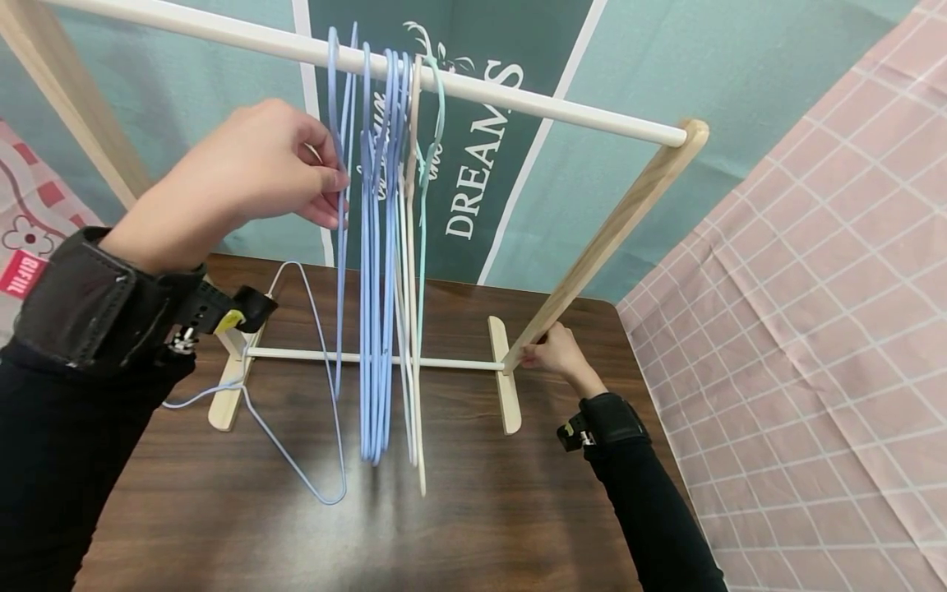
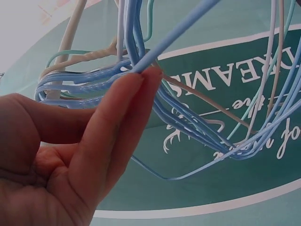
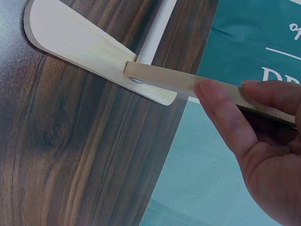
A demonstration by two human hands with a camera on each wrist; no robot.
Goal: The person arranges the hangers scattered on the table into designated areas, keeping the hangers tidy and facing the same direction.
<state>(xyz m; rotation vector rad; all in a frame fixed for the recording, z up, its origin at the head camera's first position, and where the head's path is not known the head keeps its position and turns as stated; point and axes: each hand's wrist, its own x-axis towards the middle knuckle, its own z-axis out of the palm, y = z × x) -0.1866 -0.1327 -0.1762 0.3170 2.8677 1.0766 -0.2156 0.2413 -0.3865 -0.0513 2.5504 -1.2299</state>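
Note:
My left hand (image 1: 274, 164) pinches a blue clothes hanger (image 1: 339, 329) at the left end of the hangers on the white rail (image 1: 562, 108). In the left wrist view, thumb and fingertips meet on its blue wire (image 2: 176, 35). Just to its right hang several more blue hangers (image 1: 376, 312), close together, then a beige hanger (image 1: 414, 370) and a mint one (image 1: 424, 247). Low on the rack's right wooden leg (image 1: 607, 238), my right hand (image 1: 556, 352) grips the wood; in the right wrist view its fingers wrap the leg (image 3: 181, 81) just above the foot (image 3: 80, 42).
Another blue hanger (image 1: 281, 450) lies at the rack's left foot (image 1: 224, 407). A white lower bar (image 1: 466, 363) joins the feet above the brown wooden table (image 1: 481, 526). Teal cloth (image 1: 703, 66) with lettering hangs behind; pink checked cloth (image 1: 814, 329) rises on the right.

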